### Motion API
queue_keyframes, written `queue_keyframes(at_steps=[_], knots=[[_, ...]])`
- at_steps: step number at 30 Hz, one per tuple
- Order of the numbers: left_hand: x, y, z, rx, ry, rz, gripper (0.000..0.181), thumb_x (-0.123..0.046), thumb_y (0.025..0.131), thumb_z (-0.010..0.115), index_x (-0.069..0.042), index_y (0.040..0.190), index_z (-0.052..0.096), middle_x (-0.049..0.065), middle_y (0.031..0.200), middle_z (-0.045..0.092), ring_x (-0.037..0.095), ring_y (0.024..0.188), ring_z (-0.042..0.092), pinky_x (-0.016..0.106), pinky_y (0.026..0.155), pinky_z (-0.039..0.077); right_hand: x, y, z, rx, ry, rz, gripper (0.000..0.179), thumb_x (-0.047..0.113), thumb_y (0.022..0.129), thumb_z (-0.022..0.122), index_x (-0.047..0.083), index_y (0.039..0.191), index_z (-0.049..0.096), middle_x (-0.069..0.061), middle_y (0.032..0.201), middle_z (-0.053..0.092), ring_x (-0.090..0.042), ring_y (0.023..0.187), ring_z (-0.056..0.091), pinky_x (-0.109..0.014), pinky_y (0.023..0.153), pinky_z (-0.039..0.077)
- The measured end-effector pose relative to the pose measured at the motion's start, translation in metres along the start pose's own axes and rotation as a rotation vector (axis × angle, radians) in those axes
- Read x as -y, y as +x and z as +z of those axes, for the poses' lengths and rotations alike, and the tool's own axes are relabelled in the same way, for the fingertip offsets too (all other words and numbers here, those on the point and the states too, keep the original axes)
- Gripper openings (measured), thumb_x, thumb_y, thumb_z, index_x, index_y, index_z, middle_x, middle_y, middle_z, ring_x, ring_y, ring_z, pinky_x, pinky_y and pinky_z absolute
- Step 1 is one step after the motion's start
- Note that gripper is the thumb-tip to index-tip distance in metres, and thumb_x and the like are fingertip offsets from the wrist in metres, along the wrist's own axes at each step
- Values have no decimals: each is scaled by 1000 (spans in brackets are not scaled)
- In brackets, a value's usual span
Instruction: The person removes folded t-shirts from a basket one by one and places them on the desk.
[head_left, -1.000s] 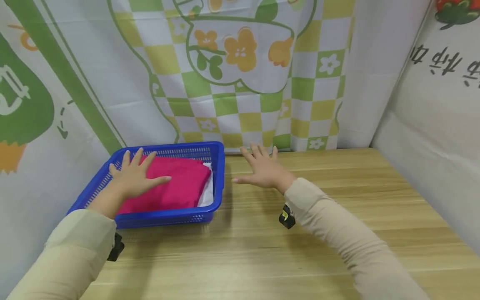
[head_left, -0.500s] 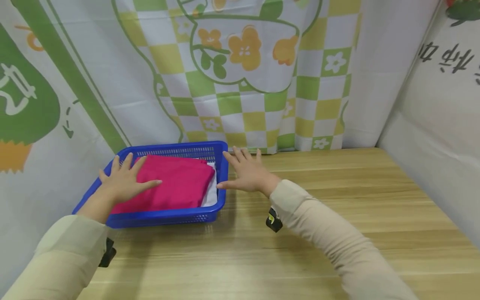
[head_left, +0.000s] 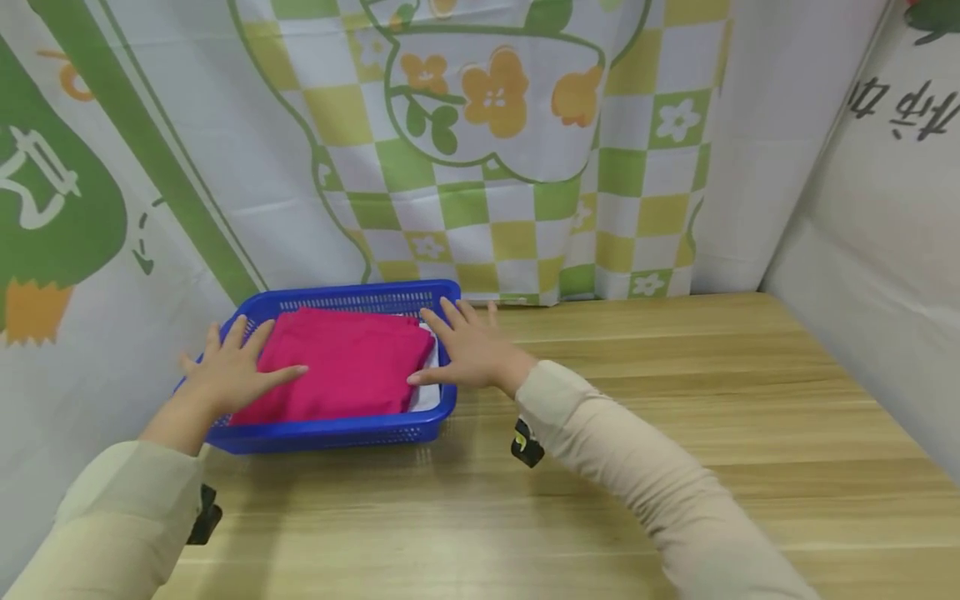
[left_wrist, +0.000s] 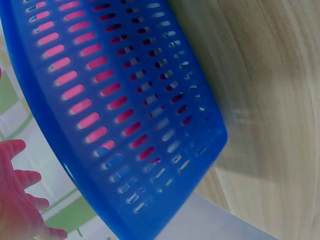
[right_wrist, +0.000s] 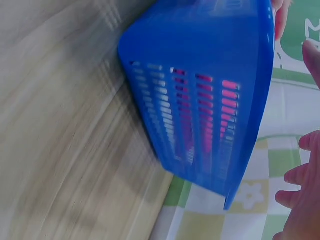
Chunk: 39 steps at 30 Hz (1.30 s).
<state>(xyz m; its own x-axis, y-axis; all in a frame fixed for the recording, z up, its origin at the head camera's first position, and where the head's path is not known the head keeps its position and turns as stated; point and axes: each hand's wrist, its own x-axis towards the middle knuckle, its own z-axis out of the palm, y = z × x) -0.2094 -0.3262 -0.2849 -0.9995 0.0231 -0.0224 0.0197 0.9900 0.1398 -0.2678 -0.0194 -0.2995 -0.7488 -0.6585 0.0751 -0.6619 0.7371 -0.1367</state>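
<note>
A blue plastic basket point(head_left: 330, 435) with slotted walls stands on the table's left side. Folded bright pink cloth point(head_left: 345, 362) lies inside it, over a white cloth point(head_left: 426, 395) that shows at the right end. My left hand point(head_left: 225, 375), fingers spread, is over the basket's left end. Above the right rim is my right hand point(head_left: 476, 350), its fingers also spread and thumb pointing left. Both wrist views show the hands beyond the slotted wall, above the rim. Neither hand holds anything; whether either touches the rim I cannot tell.
The wooden table point(head_left: 675, 433) extends to the right of the basket. A patterned white curtain point(head_left: 487, 225) hangs behind its far edge. Printed white cloth closes off the left and the right side point(head_left: 862, 275). A small black device point(head_left: 527, 443) sits under the right wrist.
My right hand has moved left, from beside the basket to over its right rim. The left hand has shifted left and slightly down toward the left end. The view has turned slightly.
</note>
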Motion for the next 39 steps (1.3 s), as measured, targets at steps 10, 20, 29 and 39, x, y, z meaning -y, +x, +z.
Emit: queue_keyframes(at_steps=[10, 20, 29, 39], knots=[[8, -1, 3, 23, -15, -12, 94, -66, 75, 38, -3, 137, 6, 37, 131, 0, 57, 112, -14, 74, 72, -8, 20, 11, 4, 34, 13, -18, 92, 76, 68, 34, 24, 139, 7, -7, 143, 8, -26, 128, 7, -57, 96, 2], [6, 8, 10, 74, -80, -24, 96, -66, 75, 39, 0, 136, 6, 35, 133, 1, 61, 111, -2, 75, 74, -1, 20, 20, 4, 108, 150, -11, 84, 67, 75, 39, 20, 139, 13, -7, 142, 14, -26, 127, 13, -53, 98, 5], [12, 12, 11, 117, -79, -9, 94, -64, 78, 38, 4, 135, 7, 38, 130, 10, 54, 115, 10, 71, 80, 8, 28, 31, 7, 69, 387, -69, 67, 45, 85, 45, 1, 133, 27, -10, 134, 33, -18, 122, 29, -26, 99, 22], [20, 15, 21, 142, -151, 6, 92, -60, 80, 39, 6, 134, 3, 39, 129, 10, 54, 115, 9, 66, 86, 13, 53, 37, 19, 87, 555, 154, 58, 33, 85, 49, 0, 129, 33, -11, 128, 41, -18, 116, 38, -25, 93, 32]])
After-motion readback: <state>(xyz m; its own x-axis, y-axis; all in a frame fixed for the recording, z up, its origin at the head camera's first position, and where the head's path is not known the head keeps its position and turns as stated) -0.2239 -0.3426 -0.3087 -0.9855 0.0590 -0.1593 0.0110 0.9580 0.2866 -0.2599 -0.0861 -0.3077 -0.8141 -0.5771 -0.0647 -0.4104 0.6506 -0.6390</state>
